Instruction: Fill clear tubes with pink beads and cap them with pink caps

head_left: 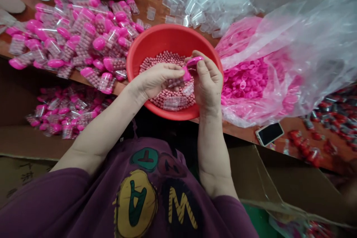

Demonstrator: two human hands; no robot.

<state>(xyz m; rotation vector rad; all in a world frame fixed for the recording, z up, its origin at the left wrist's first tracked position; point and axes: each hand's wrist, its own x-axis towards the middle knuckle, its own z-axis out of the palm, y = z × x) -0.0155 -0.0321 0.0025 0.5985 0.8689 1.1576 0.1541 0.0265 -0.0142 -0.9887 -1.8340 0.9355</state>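
Both hands meet over a red bowl (pixel 167 37) that stands at the near edge of the counter (pixel 292 128) and is partly filled with pink beads (pixel 164 59). The left hand (pixel 156 80) has its grip closed around a small clear tube (pixel 176 81), which is mostly hidden by the fingers, so how full it is cannot be told. The right hand (pixel 208 81) has its grip closed on a pink cap (pixel 194 62), pinched between thumb and forefinger just beside the top of the tube and above the beads. A few empty clear tubes (pixel 174 102) lie on the beads at the near side of the bowl. To the left of the bowl a heap of filled tubes with pink caps (pixel 75 33) covers the counter, and more of them lie in a carton below (pixel 61 111). Behind the bowl is a pile of empty clear tubes (pixel 200 0). To the right an open plastic bag (pixel 306 44) holds loose pink caps (pixel 245 78), touching the bowl's rim. A phone (pixel 269 133) lies face up near the counter's edge, with red-capped tubes (pixel 334 119) further right
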